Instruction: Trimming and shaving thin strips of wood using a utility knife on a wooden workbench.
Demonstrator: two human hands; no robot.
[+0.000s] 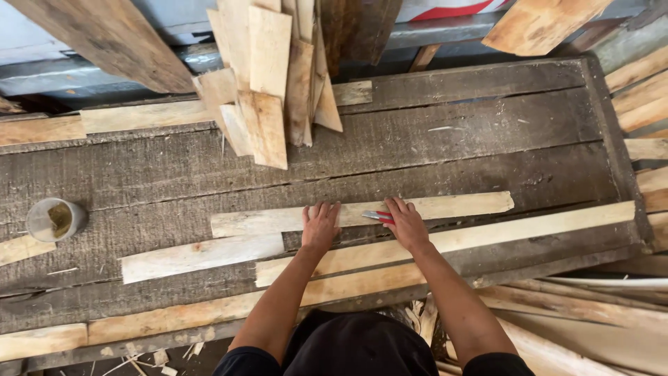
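Observation:
My left hand (pixel 320 224) lies flat, fingers spread, on a long pale wooden strip (pixel 459 205) that runs left to right across the dark workbench (pixel 445 146). My right hand (pixel 406 223) rests on the same strip just to the right and holds a small red-and-silver tool (pixel 376 216), its tip pointing left toward my left hand. A second, longer strip (pixel 529 224) lies just nearer me, under my forearms. A shorter pale board (pixel 202 256) sits to the left.
A bundle of short boards (pixel 268 76) leans at the back centre. A round tin (pixel 56 218) stands at the left. More planks are stacked at the right (pixel 643 90), and strips lie along the front edge (pixel 160 322). Offcuts fill the floor at lower right.

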